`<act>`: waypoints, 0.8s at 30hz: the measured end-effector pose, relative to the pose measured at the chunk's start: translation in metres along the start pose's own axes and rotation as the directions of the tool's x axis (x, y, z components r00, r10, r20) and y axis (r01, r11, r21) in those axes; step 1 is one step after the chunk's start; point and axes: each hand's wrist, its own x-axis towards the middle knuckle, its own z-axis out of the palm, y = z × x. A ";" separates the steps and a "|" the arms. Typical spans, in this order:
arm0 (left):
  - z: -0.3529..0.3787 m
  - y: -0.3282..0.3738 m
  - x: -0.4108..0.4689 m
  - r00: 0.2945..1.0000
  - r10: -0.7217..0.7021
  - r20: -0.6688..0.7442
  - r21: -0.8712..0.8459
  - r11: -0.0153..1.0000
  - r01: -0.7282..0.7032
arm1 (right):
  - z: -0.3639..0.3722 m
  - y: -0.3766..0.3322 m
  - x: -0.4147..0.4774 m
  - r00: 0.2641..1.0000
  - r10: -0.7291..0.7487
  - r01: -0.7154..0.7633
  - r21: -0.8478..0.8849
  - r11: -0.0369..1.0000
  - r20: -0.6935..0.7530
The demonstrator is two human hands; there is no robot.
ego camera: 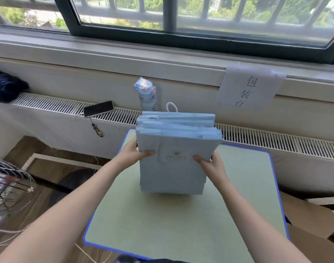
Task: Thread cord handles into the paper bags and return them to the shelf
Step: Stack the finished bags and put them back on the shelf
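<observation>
A stack of several flat light-blue paper bags (172,171) stands upright on its bottom edge on the green table (162,224). My left hand (134,152) grips the stack's left side, thumb across the front bag. My right hand (211,164) grips the right side the same way. A white cord handle (171,107) loops up from a bag at the back of the stack. The front bag carries a small gold crown logo (177,153).
A water bottle (146,95) and a phone (98,109) with a beaded strap rest on the radiator ledge behind the table. A paper sign (247,88) hangs under the sill. Cardboard (310,215) lies right of the table, a wire basket (8,183) and loose cords (3,236) at left.
</observation>
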 end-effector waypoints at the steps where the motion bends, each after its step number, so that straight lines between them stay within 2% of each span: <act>1: 0.002 0.003 0.001 0.999 -0.034 -0.015 -0.045 0.998 0.033 | 0.000 -0.002 -0.001 1.000 0.004 -0.004 0.051 0.999 0.000; 4: 0.011 0.005 0.001 0.997 -0.064 -0.053 -0.183 0.982 0.054 | 0.000 -0.006 -0.003 0.999 0.034 -0.037 0.121 0.992 0.026; 7: 0.028 0.004 -0.006 0.992 -0.091 -0.087 -0.274 0.960 0.064 | 0.002 -0.001 -0.008 0.992 0.126 -0.122 0.133 0.984 -0.029; 11: 0.045 -0.014 -0.010 0.975 -0.207 -0.082 -0.348 0.923 0.166 | 0.002 0.017 -0.016 0.961 0.278 -0.274 0.188 0.943 0.007; 13: 0.050 -0.021 -0.010 0.951 -0.302 -0.065 -0.351 0.899 0.262 | 0.002 0.028 -0.016 0.933 0.359 -0.360 0.174 0.917 0.034; 14: 0.051 -0.030 -0.009 0.931 -0.356 -0.078 -0.307 0.897 0.317 | 0.003 0.035 -0.016 0.917 0.397 -0.398 0.142 0.906 0.041; 15: 0.053 -0.036 -0.009 0.920 -0.374 -0.118 -0.179 0.919 0.350 | 0.005 0.043 -0.017 0.904 0.425 -0.428 0.097 0.899 0.043; 17: 0.057 -0.044 -0.012 0.909 -0.340 -0.241 0.164 0.909 0.383 | 0.010 0.059 -0.022 0.895 0.444 -0.445 0.008 0.896 0.030; 18: 0.061 -0.045 -0.013 0.905 -0.321 -0.277 0.217 0.897 0.385 | 0.012 0.066 -0.025 0.896 0.444 -0.444 -0.017 0.896 0.015; 21: 0.071 -0.039 -0.019 0.895 -0.395 -0.207 0.020 0.913 0.407 | 0.011 0.072 -0.029 0.895 0.445 -0.446 -0.052 0.894 -0.014; 24: 0.070 -0.049 -0.028 0.888 -0.444 -0.119 -0.186 0.888 0.420 | 0.004 0.073 -0.029 0.887 0.460 -0.459 -0.036 0.888 0.041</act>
